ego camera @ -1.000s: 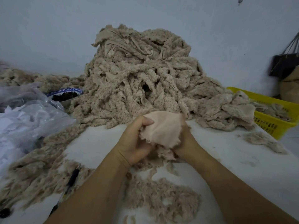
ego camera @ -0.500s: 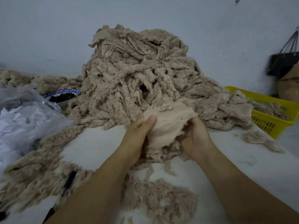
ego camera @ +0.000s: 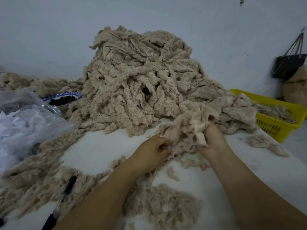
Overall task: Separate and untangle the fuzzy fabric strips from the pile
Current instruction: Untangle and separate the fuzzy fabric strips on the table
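Item: fuzzy strip [ego camera: 196, 125], at the pile's [ego camera: 137, 83] near foot, clenched by left hand [ego camera: 152, 151] and right hand [ego camera: 214, 140]; risk, likely: snagged strands dragging neighbouring strips down.

This looks like a small textile sorting workroom, plain and makeshift rather than a home or shop. A tall heap of beige fuzzy fabric strips [ego camera: 141, 83] fills a white worktable [ego camera: 99, 146] set against a bare pale blue-grey wall [ego camera: 49, 30], with loose scraps of the same material spread over the tabletop and more of it lying in a yellow slotted plastic basket [ego camera: 280, 120] at the table's right edge. Crumpled clear plastic bags [ego camera: 25, 120], a blue-and-white patterned bowl of dark pieces [ego camera: 62, 100], a dark pen [ego camera: 66, 193] and a black handbag hanging on the wall [ego camera: 289, 63] complete the working clutter.
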Available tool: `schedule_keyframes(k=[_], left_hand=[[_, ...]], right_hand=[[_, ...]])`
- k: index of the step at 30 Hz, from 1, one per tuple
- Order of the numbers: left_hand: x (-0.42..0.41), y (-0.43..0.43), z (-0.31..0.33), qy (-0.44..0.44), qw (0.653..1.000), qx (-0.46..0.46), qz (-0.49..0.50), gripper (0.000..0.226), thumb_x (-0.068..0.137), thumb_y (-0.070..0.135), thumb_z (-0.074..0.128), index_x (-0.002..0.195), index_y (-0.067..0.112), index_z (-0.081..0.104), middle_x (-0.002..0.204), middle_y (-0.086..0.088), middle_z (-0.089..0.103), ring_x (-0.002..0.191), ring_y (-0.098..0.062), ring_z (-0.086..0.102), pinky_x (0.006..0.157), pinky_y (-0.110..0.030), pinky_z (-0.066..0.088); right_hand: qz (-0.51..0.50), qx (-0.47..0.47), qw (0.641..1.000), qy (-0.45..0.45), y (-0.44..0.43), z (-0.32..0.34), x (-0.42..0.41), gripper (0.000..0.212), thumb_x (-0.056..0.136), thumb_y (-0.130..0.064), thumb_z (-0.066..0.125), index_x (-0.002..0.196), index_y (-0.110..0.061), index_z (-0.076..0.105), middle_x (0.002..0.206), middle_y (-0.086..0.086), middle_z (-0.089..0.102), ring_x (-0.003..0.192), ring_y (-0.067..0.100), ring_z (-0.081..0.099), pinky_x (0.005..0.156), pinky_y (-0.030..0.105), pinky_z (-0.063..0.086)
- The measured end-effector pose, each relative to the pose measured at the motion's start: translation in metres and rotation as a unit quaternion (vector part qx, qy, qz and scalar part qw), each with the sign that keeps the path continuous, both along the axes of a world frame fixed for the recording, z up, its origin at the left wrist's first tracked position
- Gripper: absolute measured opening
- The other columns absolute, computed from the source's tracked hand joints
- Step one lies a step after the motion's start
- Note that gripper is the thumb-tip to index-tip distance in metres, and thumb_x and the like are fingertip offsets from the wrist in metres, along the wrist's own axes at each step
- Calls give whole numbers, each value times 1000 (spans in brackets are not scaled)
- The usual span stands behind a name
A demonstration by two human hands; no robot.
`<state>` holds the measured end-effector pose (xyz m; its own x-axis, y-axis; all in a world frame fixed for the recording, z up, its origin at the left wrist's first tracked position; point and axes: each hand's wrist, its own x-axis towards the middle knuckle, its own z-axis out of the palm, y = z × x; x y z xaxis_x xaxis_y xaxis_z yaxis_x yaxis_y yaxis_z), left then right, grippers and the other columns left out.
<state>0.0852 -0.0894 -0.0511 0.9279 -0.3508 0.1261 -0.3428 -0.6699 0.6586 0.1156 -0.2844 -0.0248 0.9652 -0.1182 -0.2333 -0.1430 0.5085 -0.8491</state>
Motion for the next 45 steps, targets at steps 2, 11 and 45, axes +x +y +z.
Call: schedule_keyframes(k=[2,11,45], left_hand=[[0,1,-1,-5,999,-19,36,8,102,25,52,103,23,60,91,13,51,74,-1,48,61,-5,37],[8,10,-2,-1,932,-247,267,16,105,32,44,91,32,52,68,-2,55,35,-3,41,35,-18,35],[65,-61,-15,-89,966,112,216,15,102,25,35,108,22,48,96,-5,60,79,-29,60,65,-36,45]], right_hand=[[20,42,999,18,-2,3,1,34,106,-25,33,108,-9,62,112,10,69,104,19,66,96,38,50],[-116,232,963,-71,-14,11,8,32,106,-27,38,98,-18,67,90,0,73,80,14,69,69,27,60],[-75,-443,887,-110,-6,-2,76,33,102,-13,39,117,2,64,120,20,63,99,27,56,75,30,37]])
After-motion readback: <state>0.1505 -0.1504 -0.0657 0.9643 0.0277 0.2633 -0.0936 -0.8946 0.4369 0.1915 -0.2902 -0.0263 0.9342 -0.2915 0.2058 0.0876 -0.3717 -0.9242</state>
